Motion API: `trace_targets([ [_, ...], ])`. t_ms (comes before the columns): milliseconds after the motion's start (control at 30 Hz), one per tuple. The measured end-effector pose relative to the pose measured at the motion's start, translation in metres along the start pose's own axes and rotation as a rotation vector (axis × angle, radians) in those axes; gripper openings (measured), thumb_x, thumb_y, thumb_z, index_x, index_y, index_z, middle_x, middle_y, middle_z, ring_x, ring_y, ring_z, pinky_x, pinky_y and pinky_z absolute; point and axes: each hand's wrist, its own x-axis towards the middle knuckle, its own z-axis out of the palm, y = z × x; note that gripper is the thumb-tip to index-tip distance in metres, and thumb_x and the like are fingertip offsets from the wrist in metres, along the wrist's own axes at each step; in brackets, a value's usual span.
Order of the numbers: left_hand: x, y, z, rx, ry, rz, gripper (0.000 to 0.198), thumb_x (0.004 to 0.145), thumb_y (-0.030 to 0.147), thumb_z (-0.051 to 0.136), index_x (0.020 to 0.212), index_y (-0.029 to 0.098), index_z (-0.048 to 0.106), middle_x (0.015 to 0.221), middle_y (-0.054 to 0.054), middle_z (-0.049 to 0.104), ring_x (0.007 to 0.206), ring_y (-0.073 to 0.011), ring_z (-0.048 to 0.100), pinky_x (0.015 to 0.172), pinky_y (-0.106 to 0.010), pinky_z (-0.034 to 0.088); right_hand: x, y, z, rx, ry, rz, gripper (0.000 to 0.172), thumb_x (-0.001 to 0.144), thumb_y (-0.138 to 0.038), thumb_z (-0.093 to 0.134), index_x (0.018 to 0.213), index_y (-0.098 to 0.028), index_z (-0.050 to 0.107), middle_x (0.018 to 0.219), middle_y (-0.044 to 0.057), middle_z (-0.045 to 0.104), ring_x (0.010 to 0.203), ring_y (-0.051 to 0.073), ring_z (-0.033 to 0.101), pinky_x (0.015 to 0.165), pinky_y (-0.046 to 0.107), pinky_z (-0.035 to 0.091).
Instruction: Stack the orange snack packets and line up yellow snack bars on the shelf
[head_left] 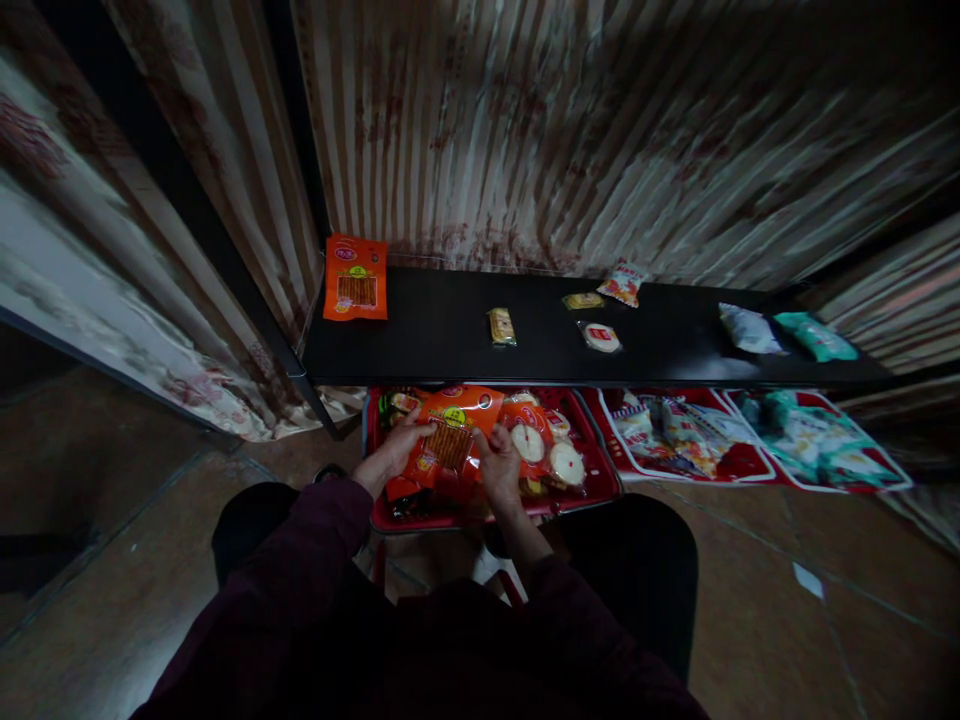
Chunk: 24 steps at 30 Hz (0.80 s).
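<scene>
Orange snack packet (pixel 452 442), flat and roughly rectangular, printed face toward the viewer. A clear window in its middle shows a row of thin brown strips. A yellow-green oval sits at the window's twelve o'clock, a small yellow badge at its eight o'clock, and a small dark round mark near the packet's one o'clock corner. The packet is tilted, its top edge toward one o'clock. Held by both sides, it is over the nine o'clock part of a red basket (pixel 598 472); whether it touches the contents beneath is unclear.
</scene>
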Motion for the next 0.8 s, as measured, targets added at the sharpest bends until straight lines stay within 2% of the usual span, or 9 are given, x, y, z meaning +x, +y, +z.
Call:
trace_targets([
  [100,-0.004,0.005,0.003,0.009,-0.024,0.031,0.048,0.063,0.02,0.07,0.11,0.021,0.058,0.102,-0.004,0.068,0.092,-0.0186,0.064,0.08,-0.028,0.048,-0.004,-0.002,0.002,0.098,-0.052,0.052,0.025,0.075,-0.039,0.063,0.09,-0.019,0.06,0.08,0.0,0.067,0.074,0.015,0.06,0.076,0.031,0.049],
  [267,-0.009,0.009,0.006,-0.022,-0.154,-0.006,0.047,0.062,0.024,0.073,0.106,0.02,0.059,0.095,-0.004,0.069,0.084,-0.0187,0.065,0.079,-0.03,0.048,-0.01,0.002,0.003,0.19,-0.139,0.136,0.033,0.073,-0.041,0.064,0.101,-0.023,0.063,0.087,0.002,0.071,0.086,0.02,0.064,0.084,0.037,0.051],
  [367,-0.011,0.013,0.007,-0.037,-0.202,0.014,0.045,0.06,0.022,0.074,0.103,0.018,0.061,0.092,-0.004,0.069,0.081,-0.0185,0.066,0.078,-0.031,0.048,-0.01,-0.001,0.004,0.173,-0.155,0.141,0.038,0.072,-0.043,0.066,0.103,-0.021,0.064,0.088,0.004,0.072,0.089,0.022,0.064,0.086,0.039,0.051],
  [467,-0.012,0.018,0.007,-0.052,-0.237,0.047,0.044,0.06,0.024,0.075,0.102,0.018,0.063,0.091,-0.005,0.07,0.082,-0.0194,0.065,0.079,-0.032,0.048,-0.008,-0.011,0.006,0.142,-0.154,0.108,0.036,0.072,-0.042,0.066,0.1,-0.019,0.066,0.089,0.005,0.072,0.094,0.022,0.063,0.09,0.039,0.048],
  [567,-0.01,0.022,0.006,-0.064,-0.195,0.088,0.042,0.061,0.028,0.076,0.1,0.017,0.064,0.09,-0.005,0.07,0.085,-0.0199,0.065,0.08,-0.031,0.047,-0.006,-0.022,0.01,0.155,-0.169,0.101,0.033,0.072,-0.042,0.066,0.097,-0.02,0.066,0.093,0.004,0.072,0.096,0.021,0.063,0.089,0.037,0.048],
  [800,0.002,0.027,0.0,-0.129,-0.026,0.19,0.041,0.056,0.032,0.079,0.091,0.016,0.066,0.086,-0.004,0.07,0.088,-0.0199,0.064,0.082,-0.031,0.047,0.0,-0.033,0.023,0.234,-0.221,0.217,0.037,0.066,-0.045,0.072,0.093,-0.02,0.067,0.088,0.002,0.073,0.088,0.021,0.064,0.08,0.035,0.051],
])
